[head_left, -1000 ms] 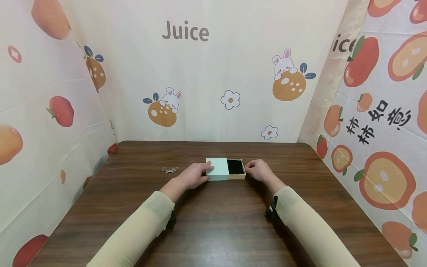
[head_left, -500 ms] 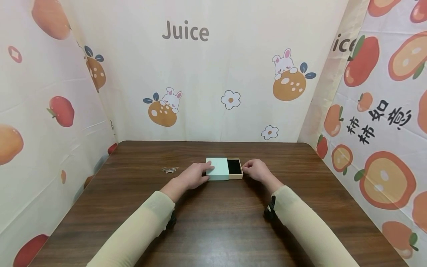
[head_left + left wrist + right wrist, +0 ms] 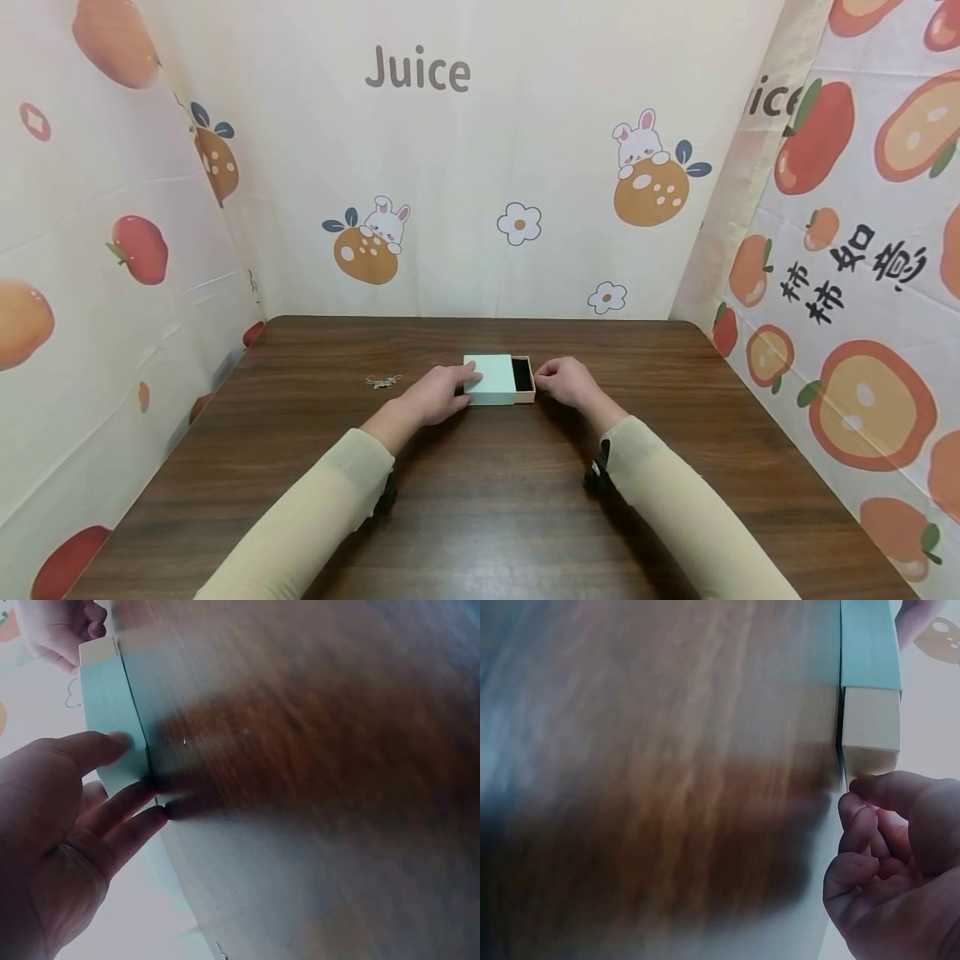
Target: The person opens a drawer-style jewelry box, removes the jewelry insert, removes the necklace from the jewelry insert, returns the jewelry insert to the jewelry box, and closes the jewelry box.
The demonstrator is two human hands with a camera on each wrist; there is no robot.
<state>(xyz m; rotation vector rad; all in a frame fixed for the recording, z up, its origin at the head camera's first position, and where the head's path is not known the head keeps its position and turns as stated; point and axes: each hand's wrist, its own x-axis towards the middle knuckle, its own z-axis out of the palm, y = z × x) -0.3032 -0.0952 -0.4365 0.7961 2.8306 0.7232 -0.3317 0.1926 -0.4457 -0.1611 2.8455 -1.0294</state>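
Observation:
A pale mint slide-out gift box (image 3: pixel 489 380) lies on the brown table, its cream drawer (image 3: pixel 524 380) partly out to the right with a black lining inside. My left hand (image 3: pixel 435 393) grips the sleeve's left end, thumb on one face and fingers along the side (image 3: pixel 90 817). At the drawer's outer end is my right hand (image 3: pixel 570 382). Its thumb and forefinger come together against that end, the other fingers curled, as the right wrist view shows (image 3: pixel 900 862). Whether a pull tab lies between those fingertips is hidden. A small silvery chain (image 3: pixel 383 382) lies left of the left hand.
The wood-grain table (image 3: pixel 480 500) ends at a back edge just behind the box. Printed curtains (image 3: pixel 480 167) with fruit and rabbit pictures stand behind and at both sides. Both forearms wear light sleeves with a dark wrist strap (image 3: pixel 597 473).
The drawer has slid left into the sleeve, so less black lining shows. My right hand has moved left with it. The left hand and chain stay in place.

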